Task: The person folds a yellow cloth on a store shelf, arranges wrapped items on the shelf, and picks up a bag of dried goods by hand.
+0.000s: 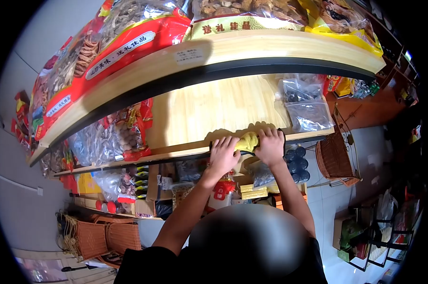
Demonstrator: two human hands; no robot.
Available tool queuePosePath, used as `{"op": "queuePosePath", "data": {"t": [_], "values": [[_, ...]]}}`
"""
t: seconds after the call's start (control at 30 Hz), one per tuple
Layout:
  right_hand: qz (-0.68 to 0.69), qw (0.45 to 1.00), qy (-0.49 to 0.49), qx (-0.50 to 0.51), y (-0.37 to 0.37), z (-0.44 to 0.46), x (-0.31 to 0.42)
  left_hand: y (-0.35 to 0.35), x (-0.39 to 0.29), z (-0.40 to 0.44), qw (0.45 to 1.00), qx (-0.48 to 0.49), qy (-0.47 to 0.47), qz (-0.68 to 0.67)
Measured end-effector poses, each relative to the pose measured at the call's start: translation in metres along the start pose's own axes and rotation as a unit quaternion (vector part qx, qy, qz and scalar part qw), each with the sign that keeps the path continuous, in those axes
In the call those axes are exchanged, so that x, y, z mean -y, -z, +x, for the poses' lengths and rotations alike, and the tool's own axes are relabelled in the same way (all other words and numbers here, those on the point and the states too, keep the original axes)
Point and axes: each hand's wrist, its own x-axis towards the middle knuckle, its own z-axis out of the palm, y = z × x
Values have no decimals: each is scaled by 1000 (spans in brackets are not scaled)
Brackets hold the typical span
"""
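While a bag (251,22) above reads "送礼佳品", the left hand (224,154) and right hand (271,146) grip a crumpled yellow cloth (247,141).

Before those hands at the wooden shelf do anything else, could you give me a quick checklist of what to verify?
1. Left hand and right hand at the yellow cloth: ok.
2. Cloth spread flat: not ok, it is bunched.
3. Middle of the wooden shelf bare: ok.
4. Hands apart from the clear plastic bags at the shelf's right end: ok.
5. Shelf free of fine dust: cannot tell.
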Motion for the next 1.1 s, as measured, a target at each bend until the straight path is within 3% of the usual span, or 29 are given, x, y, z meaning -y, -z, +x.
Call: {"op": "queuePosePath", "data": {"t": [0.4, 0.7, 0.8, 1.1], "values": [[17, 996, 60, 62, -16, 8, 80, 45, 69, -45, 998, -42, 47, 9], [47, 977, 129, 165, -18, 19, 126, 70, 117, -71, 995, -72, 60, 16], [61, 983, 122, 126, -20, 17, 132, 81, 125, -78, 994, -87, 61, 7], [37, 982, 110, 149, -22, 11, 142, 96, 151, -89, 998, -45, 49, 1]]}}
